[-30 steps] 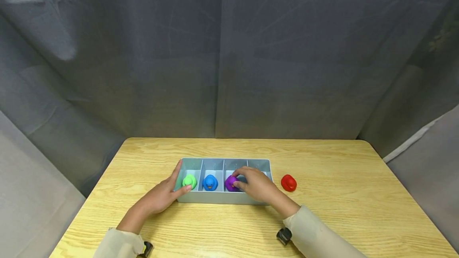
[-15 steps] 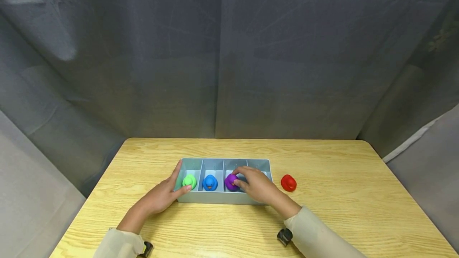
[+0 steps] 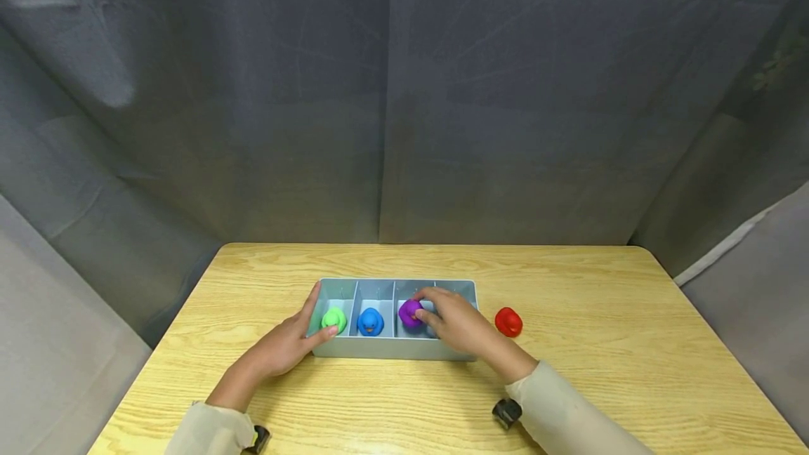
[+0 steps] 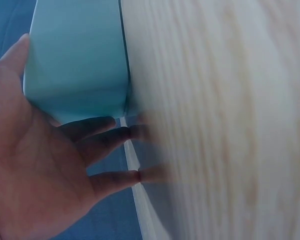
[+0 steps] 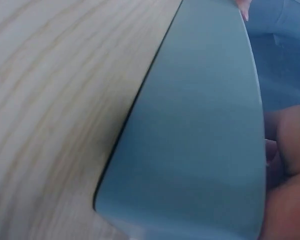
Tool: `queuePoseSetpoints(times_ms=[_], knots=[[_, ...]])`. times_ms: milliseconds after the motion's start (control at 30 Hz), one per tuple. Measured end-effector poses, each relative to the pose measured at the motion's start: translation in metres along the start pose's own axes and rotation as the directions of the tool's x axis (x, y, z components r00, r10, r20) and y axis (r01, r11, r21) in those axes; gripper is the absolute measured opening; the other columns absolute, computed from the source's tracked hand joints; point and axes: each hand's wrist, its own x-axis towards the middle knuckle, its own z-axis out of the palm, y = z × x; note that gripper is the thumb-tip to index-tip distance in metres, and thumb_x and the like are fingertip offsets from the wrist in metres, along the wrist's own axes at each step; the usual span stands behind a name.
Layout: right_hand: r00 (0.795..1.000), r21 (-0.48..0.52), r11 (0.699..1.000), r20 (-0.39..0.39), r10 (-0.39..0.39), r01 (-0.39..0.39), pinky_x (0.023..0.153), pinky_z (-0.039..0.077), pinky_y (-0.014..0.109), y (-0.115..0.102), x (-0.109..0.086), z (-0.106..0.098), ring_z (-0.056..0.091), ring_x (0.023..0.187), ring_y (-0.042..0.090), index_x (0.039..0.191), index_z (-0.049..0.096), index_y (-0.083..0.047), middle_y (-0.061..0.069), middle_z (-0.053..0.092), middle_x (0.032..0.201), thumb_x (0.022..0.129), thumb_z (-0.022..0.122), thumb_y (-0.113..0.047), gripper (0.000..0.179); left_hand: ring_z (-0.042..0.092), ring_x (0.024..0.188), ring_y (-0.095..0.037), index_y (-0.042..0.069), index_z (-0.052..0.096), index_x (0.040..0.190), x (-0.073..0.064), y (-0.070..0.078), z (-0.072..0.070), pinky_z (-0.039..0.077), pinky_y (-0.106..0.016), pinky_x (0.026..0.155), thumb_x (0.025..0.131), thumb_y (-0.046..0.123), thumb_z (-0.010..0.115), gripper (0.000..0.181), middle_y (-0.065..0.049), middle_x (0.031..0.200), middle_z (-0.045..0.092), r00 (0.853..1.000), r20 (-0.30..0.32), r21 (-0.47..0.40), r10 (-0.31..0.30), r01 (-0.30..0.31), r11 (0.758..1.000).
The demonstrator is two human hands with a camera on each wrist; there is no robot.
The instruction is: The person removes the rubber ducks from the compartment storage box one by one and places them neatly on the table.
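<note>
In the head view a grey box (image 3: 392,349) with several compartments in a row stands on the table. My left hand (image 3: 287,345) holds its left end, thumb over the front rim and fingers along the end wall; the left wrist view shows these fingers (image 4: 102,145) reaching down to the table. My right hand (image 3: 460,323) pinches a purple rubber duck (image 3: 409,313) between thumb and fingers, in the third compartment from the left. A green rubber duck (image 3: 333,319) sits in the leftmost compartment, a blue one (image 3: 370,322) in the second. My right hand partly hides the rightmost compartment.
A red rubber duck (image 3: 508,322) lies on the wooden table (image 3: 588,343), just right of the box. Grey curtains (image 3: 303,104) hang behind the table and along both sides. Each of my wrists carries a small black camera.
My right hand has shifted slightly right, and the purple duck in its fingers has moved a little toward the back of its compartment. The left hand and the box stay put.
</note>
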Motion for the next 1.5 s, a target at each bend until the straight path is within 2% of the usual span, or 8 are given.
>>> queuePoseSetpoints(times_ms=[133, 367, 433, 633, 867, 1100, 1333, 1500], knots=[[1.000, 0.007, 1.000, 0.008, 0.009, -0.009, 0.093, 0.054, 0.046, -0.001, 0.000, -0.005, 0.065, 0.105, 0.022, 0.124, 0.066, -0.011, 0.004, 0.072, 0.114, 0.103, 0.065, -0.017, 0.022, 0.029, 0.149, -0.050, 0.036, -0.016, 0.164, 0.000, 0.000, 0.000, 0.028, -0.070, 0.115, 0.104, 0.063, 0.046, 0.090, -0.025, 0.167, 0.021, 1.000, 0.000, -0.002, 0.004, -0.004, 1.000], [0.999, 0.026, 0.999, 0.026, 0.027, -0.027, 0.090, 0.055, 0.040, -0.005, -0.002, -0.017, 0.064, 0.101, 0.017, 0.126, 0.063, -0.011, 0.003, 0.071, 0.113, 0.104, 0.064, -0.016, 0.023, 0.029, 0.150, -0.050, 0.036, -0.016, 0.164, 0.000, -0.001, 0.000, 0.027, -0.070, 0.115, 0.104, 0.063, 0.046, 0.091, -0.025, 0.168, 0.021, 1.000, 0.002, -0.006, 0.005, -0.005, 1.000], [0.999, 0.035, 0.999, 0.028, 0.024, -0.025, 0.090, 0.055, 0.041, -0.006, -0.003, -0.020, 0.065, 0.102, 0.019, 0.127, 0.062, -0.010, 0.004, 0.071, 0.114, 0.104, 0.064, -0.015, 0.023, 0.029, 0.149, -0.050, 0.036, -0.016, 0.164, 0.000, 0.000, 0.000, 0.028, -0.070, 0.115, 0.104, 0.063, 0.047, 0.091, -0.025, 0.167, 0.021, 1.000, 0.002, -0.005, 0.003, -0.003, 1.000], [1.000, 0.063, 0.998, 0.016, -0.005, 0.004, 0.100, 0.054, 0.049, -0.004, -0.004, -0.026, 0.066, 0.121, 0.032, 0.126, 0.061, -0.007, 0.010, 0.071, 0.121, 0.105, 0.061, -0.012, 0.022, 0.028, 0.150, -0.050, 0.036, -0.016, 0.164, 0.000, 0.001, 0.000, 0.027, -0.069, 0.115, 0.103, 0.065, 0.046, 0.092, -0.024, 0.168, 0.021, 1.000, 0.002, -0.008, 0.001, -0.001, 1.000], [1.000, 0.060, 0.998, -0.015, 0.009, -0.008, 0.092, 0.056, 0.045, -0.001, -0.006, -0.029, 0.068, 0.110, 0.026, 0.129, 0.061, -0.005, 0.012, 0.070, 0.123, 0.105, 0.061, -0.011, 0.025, 0.027, 0.151, -0.049, 0.032, -0.014, 0.165, -0.001, 0.003, 0.000, 0.027, -0.068, 0.117, 0.104, 0.060, 0.048, 0.091, -0.024, 0.168, 0.020, 1.000, -0.001, -0.009, 0.004, -0.004, 1.000], [1.000, 0.097, 0.995, -0.024, -0.013, 0.015, 0.088, 0.056, 0.040, 0.004, -0.010, -0.035, 0.067, 0.108, 0.023, 0.128, 0.061, -0.006, 0.012, 0.069, 0.122, 0.105, 0.060, -0.010, 0.024, 0.027, 0.151, -0.049, 0.033, -0.014, 0.165, -0.001, 0.003, -0.001, 0.027, -0.068, 0.117, 0.104, 0.060, 0.048, 0.091, -0.024, 0.168, 0.019, 1.000, -0.001, -0.007, 0.004, -0.004, 1.000], [1.000, 0.166, 0.986, 0.002, -0.008, 0.008, 0.092, 0.057, 0.044, 0.008, -0.015, -0.039, 0.068, 0.117, 0.034, 0.127, 0.058, -0.004, 0.017, 0.067, 0.124, 0.106, 0.059, -0.008, 0.022, 0.027, 0.151, -0.049, 0.033, -0.015, 0.165, -0.002, 0.003, -0.001, 0.026, -0.069, 0.116, 0.105, 0.060, 0.048, 0.091, -0.024, 0.168, 0.019, 1.000, 0.001, -0.012, 0.009, -0.009, 1.000], [0.999, 0.171, 0.985, 0.002, -0.034, 0.034, 0.089, 0.058, 0.043, 0.013, -0.017, -0.042, 0.068, 0.116, 0.037, 0.129, 0.056, -0.004, 0.019, 0.065, 0.126, 0.105, 0.058, -0.006, 0.024, 0.027, 0.151, -0.049, 0.034, -0.015, 0.165, -0.002, 0.002, -0.001, 0.027, -0.069, 0.116, 0.104, 0.061, 0.048, 0.091, -0.024, 0.168, 0.019, 1.000, -0.001, -0.008, 0.008, -0.008, 1.000]])
